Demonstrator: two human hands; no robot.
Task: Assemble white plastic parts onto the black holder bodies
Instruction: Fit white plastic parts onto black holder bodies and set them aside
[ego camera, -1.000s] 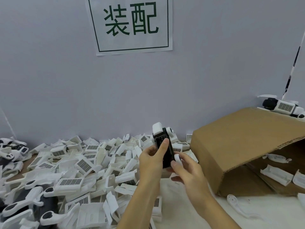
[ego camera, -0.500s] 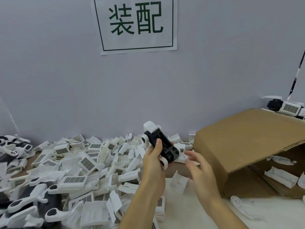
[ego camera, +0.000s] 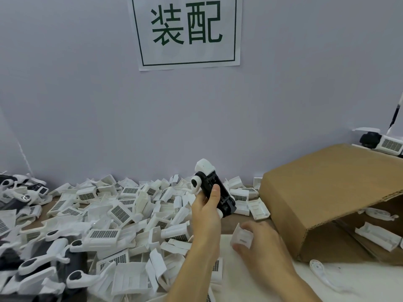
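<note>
Left hand [ego camera: 206, 209] gripped tilted black holder body [ego camera: 214, 191] above the white parts pile [ego camera: 113, 216]; right hand [ego camera: 259, 243], fingers curled, pinched a white plastic part [ego camera: 241, 236] beside cardboard box [ego camera: 327, 184].

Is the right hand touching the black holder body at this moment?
Apart. The head view shows the right hand down at a white part, below the black holder body.
</note>
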